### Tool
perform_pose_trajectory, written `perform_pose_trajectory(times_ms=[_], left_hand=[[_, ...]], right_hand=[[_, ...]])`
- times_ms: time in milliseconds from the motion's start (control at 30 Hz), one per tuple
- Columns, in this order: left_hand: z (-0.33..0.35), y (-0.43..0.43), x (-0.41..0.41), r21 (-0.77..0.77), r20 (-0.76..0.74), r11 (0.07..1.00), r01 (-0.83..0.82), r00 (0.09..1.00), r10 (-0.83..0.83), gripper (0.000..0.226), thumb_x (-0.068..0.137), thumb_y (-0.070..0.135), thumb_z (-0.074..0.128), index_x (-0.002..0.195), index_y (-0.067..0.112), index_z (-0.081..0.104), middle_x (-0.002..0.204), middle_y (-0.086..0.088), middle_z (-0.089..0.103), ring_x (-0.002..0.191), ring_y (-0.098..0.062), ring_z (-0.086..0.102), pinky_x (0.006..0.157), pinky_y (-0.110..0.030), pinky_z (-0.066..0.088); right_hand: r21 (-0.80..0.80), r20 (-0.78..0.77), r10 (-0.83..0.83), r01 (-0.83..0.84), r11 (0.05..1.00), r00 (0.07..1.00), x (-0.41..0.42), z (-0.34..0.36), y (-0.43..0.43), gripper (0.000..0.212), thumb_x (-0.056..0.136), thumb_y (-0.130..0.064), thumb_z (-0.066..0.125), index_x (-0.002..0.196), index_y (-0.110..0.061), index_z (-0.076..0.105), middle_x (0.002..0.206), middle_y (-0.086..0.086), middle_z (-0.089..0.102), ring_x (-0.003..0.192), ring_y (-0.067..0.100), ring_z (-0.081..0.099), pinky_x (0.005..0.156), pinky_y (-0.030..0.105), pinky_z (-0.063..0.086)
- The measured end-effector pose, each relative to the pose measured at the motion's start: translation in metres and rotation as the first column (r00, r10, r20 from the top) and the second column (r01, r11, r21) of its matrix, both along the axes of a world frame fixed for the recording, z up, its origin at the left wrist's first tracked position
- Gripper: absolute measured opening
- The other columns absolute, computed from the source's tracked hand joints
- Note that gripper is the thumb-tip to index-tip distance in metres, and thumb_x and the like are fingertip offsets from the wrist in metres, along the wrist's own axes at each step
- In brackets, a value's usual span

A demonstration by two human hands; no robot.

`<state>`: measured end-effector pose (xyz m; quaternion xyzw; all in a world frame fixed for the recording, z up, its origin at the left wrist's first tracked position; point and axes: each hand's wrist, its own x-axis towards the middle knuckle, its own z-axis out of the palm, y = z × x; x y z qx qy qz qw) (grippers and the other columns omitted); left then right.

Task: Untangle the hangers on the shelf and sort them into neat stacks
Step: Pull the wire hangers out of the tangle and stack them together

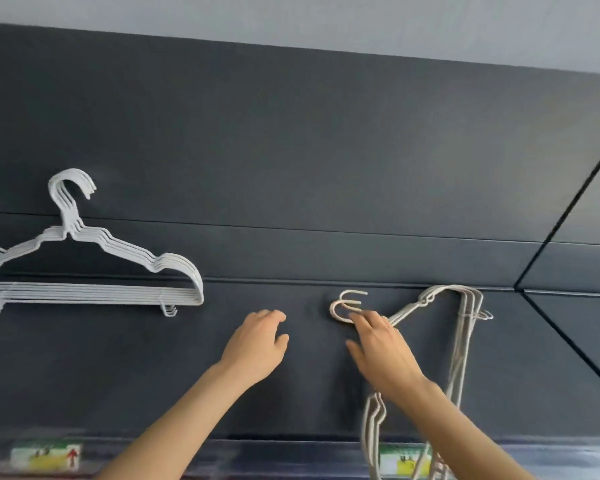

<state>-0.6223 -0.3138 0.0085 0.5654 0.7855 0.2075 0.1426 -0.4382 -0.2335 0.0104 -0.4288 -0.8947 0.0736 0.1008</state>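
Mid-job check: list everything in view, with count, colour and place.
white hangers: one neat stack of several, white, shelf left.
cream hangers: one bunch of several, cream, shelf right, overhanging front edge.
shelf: one, dark grey, fills view.
labels: two, green-yellow, front edge, left and right.
left hand: one, open, over shelf between the hanger groups.
right hand: one, fingers straight, touching cream hangers' hooks.
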Motion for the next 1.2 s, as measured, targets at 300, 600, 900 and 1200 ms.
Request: perform_pose_trajectory(times_ms=[300,600,900,1200], left_hand=[[-0.016,0.058,0.121,-0.209,0.171,0.977,0.05,0.985,-0.014,0.03,0.091,0.039,0.049,0.075,0.014,0.044,0.073,-0.001,0.052,0.071,-0.023,0.056,0.067,-0.038,0.043],[-0.028,0.096,0.163,-0.384,-0.024,0.914,-0.131,0.991,0.132,0.029,0.091,0.012,0.049,0.12,0.007,0.047,0.125,-0.009,0.055,0.113,-0.029,0.056,0.082,-0.034,0.046],[0.012,0.092,0.133,-0.186,-0.199,0.979,-0.079,0.979,0.041,0.024,0.087,-0.004,0.039,0.108,0.008,0.038,0.102,-0.014,0.06,0.092,-0.032,0.061,0.065,-0.036,0.04],[0.044,0.087,0.095,0.024,-0.497,0.98,0.197,0.853,-0.159,0.032,0.091,-0.002,0.033,0.117,0.015,0.042,0.097,-0.005,0.059,0.067,-0.023,0.05,0.058,-0.032,0.033]], right_hand=[[-0.11,0.034,-0.109,0.112,0.988,0.993,0.105,-0.008,0.033,0.043,0.096,-0.019,0.038,0.137,-0.013,0.033,0.135,0.007,0.044,0.124,0.026,0.041,0.098,0.035,0.04],[-0.163,0.006,-0.097,0.096,0.982,0.995,0.131,-0.015,0.051,0.043,0.095,-0.019,0.038,0.138,-0.014,0.034,0.135,0.006,0.044,0.123,0.025,0.043,0.098,0.033,0.04],[0.042,-0.096,-0.103,0.108,0.993,0.99,0.126,-0.008,0.067,0.057,0.086,-0.019,0.056,0.137,-0.004,0.034,0.135,0.011,0.046,0.123,0.032,0.044,0.102,0.037,0.038],[0.219,-0.172,-0.119,0.156,0.963,0.978,0.105,-0.003,0.085,0.059,0.078,-0.016,0.068,0.13,0.0,0.045,0.126,0.014,0.057,0.12,0.032,0.051,0.103,0.044,0.04]])
